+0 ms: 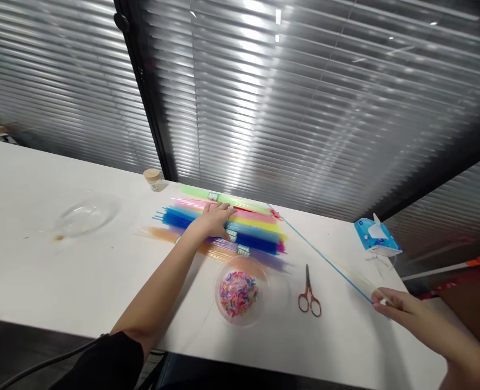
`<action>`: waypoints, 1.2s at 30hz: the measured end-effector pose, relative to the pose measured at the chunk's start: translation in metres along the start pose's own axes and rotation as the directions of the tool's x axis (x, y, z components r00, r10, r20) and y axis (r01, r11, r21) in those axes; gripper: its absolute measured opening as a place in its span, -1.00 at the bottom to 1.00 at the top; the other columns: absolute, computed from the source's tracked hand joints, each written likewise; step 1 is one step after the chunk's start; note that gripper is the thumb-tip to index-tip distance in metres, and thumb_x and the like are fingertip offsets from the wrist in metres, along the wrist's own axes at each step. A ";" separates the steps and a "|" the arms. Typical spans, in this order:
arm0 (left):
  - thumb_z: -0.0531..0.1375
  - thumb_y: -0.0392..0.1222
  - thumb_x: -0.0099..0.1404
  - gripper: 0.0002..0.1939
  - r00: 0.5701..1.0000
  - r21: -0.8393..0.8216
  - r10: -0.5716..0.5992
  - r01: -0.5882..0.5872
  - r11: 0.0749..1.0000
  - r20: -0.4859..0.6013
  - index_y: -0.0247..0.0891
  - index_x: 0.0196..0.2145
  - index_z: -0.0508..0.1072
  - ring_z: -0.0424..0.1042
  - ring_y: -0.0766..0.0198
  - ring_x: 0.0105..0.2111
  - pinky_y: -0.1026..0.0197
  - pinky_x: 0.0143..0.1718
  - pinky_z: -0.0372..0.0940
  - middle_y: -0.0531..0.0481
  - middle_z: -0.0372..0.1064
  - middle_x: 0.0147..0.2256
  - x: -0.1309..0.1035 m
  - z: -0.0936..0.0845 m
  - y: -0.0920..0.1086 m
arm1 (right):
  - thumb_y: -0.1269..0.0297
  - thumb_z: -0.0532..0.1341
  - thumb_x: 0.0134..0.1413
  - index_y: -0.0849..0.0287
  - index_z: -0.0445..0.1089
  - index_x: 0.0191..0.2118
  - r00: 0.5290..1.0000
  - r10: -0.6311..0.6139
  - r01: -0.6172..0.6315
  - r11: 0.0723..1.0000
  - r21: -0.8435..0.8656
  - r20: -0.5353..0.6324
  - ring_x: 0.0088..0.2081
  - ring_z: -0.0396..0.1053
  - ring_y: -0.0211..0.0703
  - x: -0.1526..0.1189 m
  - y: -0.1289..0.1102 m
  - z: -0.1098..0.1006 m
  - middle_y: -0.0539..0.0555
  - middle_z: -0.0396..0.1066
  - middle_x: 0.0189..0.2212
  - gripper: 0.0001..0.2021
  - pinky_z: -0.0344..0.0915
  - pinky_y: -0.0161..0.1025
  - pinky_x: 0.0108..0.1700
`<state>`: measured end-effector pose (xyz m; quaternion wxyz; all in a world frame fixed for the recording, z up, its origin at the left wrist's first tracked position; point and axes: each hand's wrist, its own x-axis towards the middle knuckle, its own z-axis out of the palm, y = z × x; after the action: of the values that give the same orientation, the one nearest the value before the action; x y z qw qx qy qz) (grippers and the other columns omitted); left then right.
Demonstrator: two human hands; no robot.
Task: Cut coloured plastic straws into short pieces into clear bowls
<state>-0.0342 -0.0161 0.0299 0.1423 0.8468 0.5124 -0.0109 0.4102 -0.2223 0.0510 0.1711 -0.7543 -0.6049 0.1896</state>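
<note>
My left hand (215, 219) lies over several bundles of thin coloured plastic straws, its fingers partly spread. Among them are a dark blue bundle (260, 241), a green bundle (195, 192) and an orange bundle (211, 250). At the right, my right hand (398, 306) is closed on the end of a long light blue straw (324, 257). That straw slants back to the far right end of the bundles. A blurred pale strand also shows by my right fingers. Nearer me, a clear round bowl (264, 303) holds small multicoloured cut pieces (238, 293).
Scissors (308, 295) with copper-coloured handles lie right of the bowl. A blue tissue pack (375, 235) sits at the right edge of the white table (28, 238). Left are a clear lid-like dish (83, 216) and a cork-topped jar (153, 180). Blinds stand behind.
</note>
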 end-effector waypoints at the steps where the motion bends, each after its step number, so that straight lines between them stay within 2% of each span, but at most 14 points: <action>1: 0.38 -0.03 -0.08 -0.04 0.999 -0.014 0.007 -0.008 1.000 -0.036 -0.14 0.25 0.11 -0.13 -0.15 0.30 -0.34 0.23 -0.27 -0.26 -0.08 0.30 -0.005 0.000 0.003 | -0.04 0.27 -0.20 0.04 0.38 -0.57 0.996 -0.014 0.010 0.999 0.049 0.083 -0.46 0.35 0.01 -0.007 -0.001 0.000 0.09 0.39 -0.56 -0.74 0.29 -0.17 -0.41; 4: 0.30 0.05 0.06 -0.12 0.984 -0.202 0.059 -0.093 0.975 -0.168 -0.17 0.27 0.07 -0.12 -0.08 0.31 -0.24 0.27 -0.24 -0.25 -0.08 0.30 -0.028 -0.004 0.013 | -0.07 0.20 -0.01 0.05 0.42 -0.36 0.983 -0.055 0.020 0.980 0.199 0.175 -0.30 0.38 0.02 -0.022 -0.030 0.013 0.09 0.41 -0.42 -0.71 0.32 -0.17 -0.23; 6: 0.27 0.12 0.09 -0.05 0.973 -0.447 0.118 -0.197 0.872 -0.199 -0.15 0.32 -0.05 -0.11 -0.03 0.31 -0.11 0.26 -0.09 -0.21 -0.11 0.32 -0.050 -0.010 0.022 | -0.09 0.16 0.05 0.08 0.37 -0.27 0.981 -0.087 0.028 0.949 0.313 0.174 -0.34 0.34 -0.05 -0.029 -0.066 0.031 0.06 0.35 -0.46 -0.67 0.31 -0.20 -0.25; 9: 0.35 0.15 -0.02 0.15 0.941 -0.774 0.248 -0.333 0.539 -0.231 -0.07 0.34 -0.23 -0.02 -0.05 0.28 -0.08 0.21 0.04 -0.23 -0.09 0.31 -0.084 -0.019 0.038 | -0.05 0.11 0.14 0.11 0.30 -0.19 0.915 -0.268 0.078 0.851 0.520 0.302 -0.46 0.24 -0.19 -0.037 -0.137 0.067 -0.01 0.27 -0.49 -0.68 0.22 -0.28 -0.40; 12: 0.43 0.16 -0.17 0.22 0.889 -0.901 0.305 -0.402 0.163 -0.341 -0.05 0.32 -0.14 0.16 -0.11 0.19 -0.09 0.13 0.16 -0.27 0.09 0.22 -0.115 -0.025 0.049 | 0.06 0.12 0.16 0.12 0.26 -0.25 0.804 -0.490 0.151 0.715 0.683 0.336 -0.52 0.13 -0.27 -0.046 -0.213 0.110 -0.07 0.17 -0.54 -0.78 0.11 -0.33 -0.48; 14: 0.41 0.11 -0.07 -0.02 0.894 -0.916 0.217 -0.402 0.001 -0.392 -0.08 0.23 0.06 0.41 0.01 -0.05 0.01 -0.07 0.32 -0.18 0.33 -0.01 -0.134 -0.027 0.052 | 0.18 0.12 0.15 0.13 0.21 -0.31 0.734 -0.584 0.135 0.625 0.769 0.346 -0.53 0.12 -0.29 -0.051 -0.256 0.139 -0.08 0.16 -0.55 -0.86 0.11 -0.34 -0.46; 16: 0.32 0.03 0.12 -0.41 0.913 -0.916 0.085 -0.392 -0.087 -0.399 -0.14 0.05 0.24 0.44 0.27 -0.39 0.20 -0.36 0.34 0.01 0.34 -0.32 -0.152 -0.028 0.051 | 0.24 0.07 0.16 0.12 0.17 -0.32 0.731 -0.607 0.139 0.579 0.803 0.311 -0.57 0.08 -0.30 -0.055 -0.288 0.167 -0.13 0.07 -0.62 -0.91 0.08 -0.35 -0.50; 19: 0.21 -0.01 0.24 -0.74 0.930 -0.926 -0.017 -0.367 -0.092 -0.367 -0.25 -0.28 0.32 0.22 0.48 -0.61 0.38 -0.62 0.09 0.13 0.13 -0.49 -0.170 -0.026 0.043 | 0.28 0.05 0.15 0.12 0.17 -0.32 0.743 -0.621 0.198 0.560 0.805 0.250 -0.52 0.14 -0.27 -0.057 -0.316 0.202 -0.11 0.13 -0.58 -0.94 0.15 -0.33 -0.44; 21: 0.18 0.02 0.26 -0.70 0.915 -0.918 -0.089 -0.397 -0.026 -0.393 -0.28 -0.41 0.26 0.11 0.52 -0.63 0.41 -0.65 -0.02 0.14 0.06 -0.51 -0.175 -0.023 0.036 | 0.29 0.06 0.15 0.13 0.21 -0.31 0.759 -0.619 0.246 0.562 0.790 0.203 -0.42 0.23 -0.23 -0.056 -0.325 0.219 -0.05 0.23 -0.47 -0.94 0.22 -0.28 -0.34; 23: 0.15 0.09 0.27 -0.63 0.862 -0.884 -0.204 -0.463 0.056 -0.464 -0.26 -0.45 0.19 0.01 0.52 -0.65 0.41 -0.65 -0.08 0.17 -0.02 -0.55 -0.173 -0.016 0.027 | 0.28 0.12 0.11 0.13 0.25 -0.27 0.780 -0.608 0.296 0.569 0.767 0.149 -0.26 0.29 -0.16 -0.054 -0.326 0.227 0.04 0.30 -0.28 -0.92 0.27 -0.19 -0.18; 27: 0.17 0.25 0.18 -0.50 0.761 -0.827 -0.329 -0.539 0.161 -0.560 -0.23 -0.52 0.12 -0.06 0.49 -0.66 0.38 -0.64 -0.10 0.21 -0.08 -0.64 -0.157 0.008 0.012 | 0.25 0.27 -0.01 0.11 0.24 -0.07 0.823 -0.567 0.375 0.577 0.726 0.026 0.01 0.23 -0.03 -0.042 -0.314 0.212 0.16 0.22 0.03 -0.64 0.21 -0.06 0.05; 30: 0.24 0.24 0.09 -0.48 0.742 -0.817 -0.342 -0.530 0.227 -0.576 -0.23 -0.58 0.14 -0.05 0.48 -0.66 0.34 -0.63 -0.10 0.20 -0.04 -0.68 -0.144 0.031 0.005 | 0.20 0.20 0.10 0.11 0.19 0.01 0.838 -0.539 0.428 0.559 0.710 -0.081 0.03 0.25 -0.06 -0.030 -0.309 0.177 0.16 0.22 0.07 -0.64 0.22 -0.07 0.09; 32: 0.29 0.19 0.06 -0.48 0.744 -0.817 -0.338 -0.512 0.265 -0.576 -0.24 -0.61 0.14 -0.05 0.48 -0.66 0.33 -0.63 -0.10 0.20 -0.04 -0.69 -0.137 0.045 0.004 | 0.17 0.16 0.15 0.08 0.18 0.05 0.812 -0.553 0.510 0.521 0.684 -0.184 0.06 0.24 -0.07 -0.024 -0.314 0.150 0.13 0.20 0.12 -0.64 0.20 -0.07 0.12; 36: 0.24 0.14 0.14 -0.53 0.763 -0.816 -0.303 -0.486 0.313 -0.571 -0.23 -0.61 0.14 -0.06 0.48 -0.68 0.32 -0.64 -0.12 0.20 -0.05 -0.69 -0.131 0.058 0.007 | 0.19 0.24 0.11 -0.05 0.08 0.20 0.617 -0.680 0.745 0.345 0.571 -0.395 0.12 0.22 -0.04 -0.020 -0.344 0.110 0.09 0.12 0.20 -0.45 0.22 -0.04 0.13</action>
<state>-0.0829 -0.1469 -0.0031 0.4254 0.5760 0.3794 0.5859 0.0604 -0.1662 0.1242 0.5295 -0.2989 -0.7455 0.2729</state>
